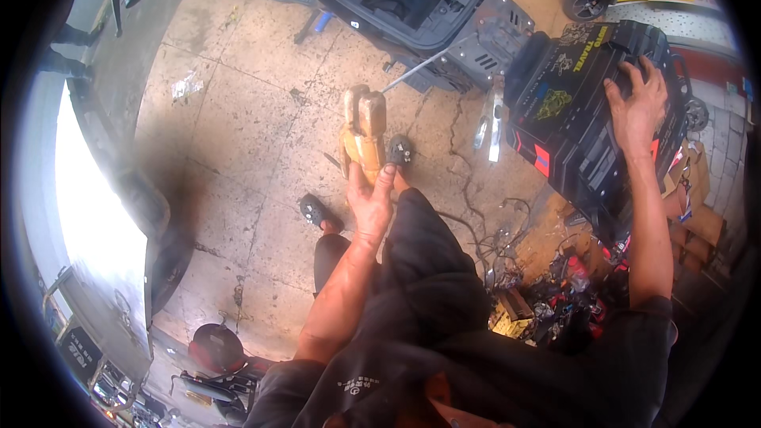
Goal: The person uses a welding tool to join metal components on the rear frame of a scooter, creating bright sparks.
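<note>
The left hand is clamped round a yellow object, held above the floor near the middle. The right hand, fingers apart and bent, rests on the black box at right. Cables lie left of the box; a dark tub stands far off.

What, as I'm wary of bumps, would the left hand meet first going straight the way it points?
Beyond the yellow-brown object in its grip, the left hand would probably meet the open black storage bin first, though depth is unclear.
</note>
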Available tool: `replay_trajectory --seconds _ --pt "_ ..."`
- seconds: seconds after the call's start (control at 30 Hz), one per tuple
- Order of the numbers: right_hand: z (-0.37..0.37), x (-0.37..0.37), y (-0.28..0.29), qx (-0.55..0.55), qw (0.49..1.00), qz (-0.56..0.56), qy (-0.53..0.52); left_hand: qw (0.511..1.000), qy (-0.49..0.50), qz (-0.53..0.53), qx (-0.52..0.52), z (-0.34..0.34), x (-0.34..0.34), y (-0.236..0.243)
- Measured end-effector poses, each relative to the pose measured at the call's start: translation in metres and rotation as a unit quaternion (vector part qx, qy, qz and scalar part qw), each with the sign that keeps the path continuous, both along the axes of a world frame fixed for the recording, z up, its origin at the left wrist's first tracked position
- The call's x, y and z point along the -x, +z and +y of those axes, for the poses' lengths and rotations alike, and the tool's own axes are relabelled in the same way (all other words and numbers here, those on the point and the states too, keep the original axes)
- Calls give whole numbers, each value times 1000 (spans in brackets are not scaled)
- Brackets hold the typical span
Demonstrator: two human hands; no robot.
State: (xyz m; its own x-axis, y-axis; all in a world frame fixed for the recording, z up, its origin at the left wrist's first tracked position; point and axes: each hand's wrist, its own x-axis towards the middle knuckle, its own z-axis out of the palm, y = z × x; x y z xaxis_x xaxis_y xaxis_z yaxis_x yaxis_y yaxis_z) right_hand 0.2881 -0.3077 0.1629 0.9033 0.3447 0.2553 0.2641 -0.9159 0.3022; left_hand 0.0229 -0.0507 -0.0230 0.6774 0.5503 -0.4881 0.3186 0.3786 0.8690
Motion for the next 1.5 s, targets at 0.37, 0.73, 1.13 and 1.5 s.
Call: replay_trajectory --seconds 0.37,0.73,1.13,1.5 --pt "0 0 0 0 1000 -1 -2 1000 -5 4 26 3 -2 5" --pt "0 0 0 4 1000 -1 -2 996 24 -52 65 0 -2 0" --pt "-4 -3 -1 4 1000 -8 2 979 -98 -22 -179 6 1 -1" --pt "-3 -2 -3 9 1000 -4 3 997 3 21 80 17 -7 5"
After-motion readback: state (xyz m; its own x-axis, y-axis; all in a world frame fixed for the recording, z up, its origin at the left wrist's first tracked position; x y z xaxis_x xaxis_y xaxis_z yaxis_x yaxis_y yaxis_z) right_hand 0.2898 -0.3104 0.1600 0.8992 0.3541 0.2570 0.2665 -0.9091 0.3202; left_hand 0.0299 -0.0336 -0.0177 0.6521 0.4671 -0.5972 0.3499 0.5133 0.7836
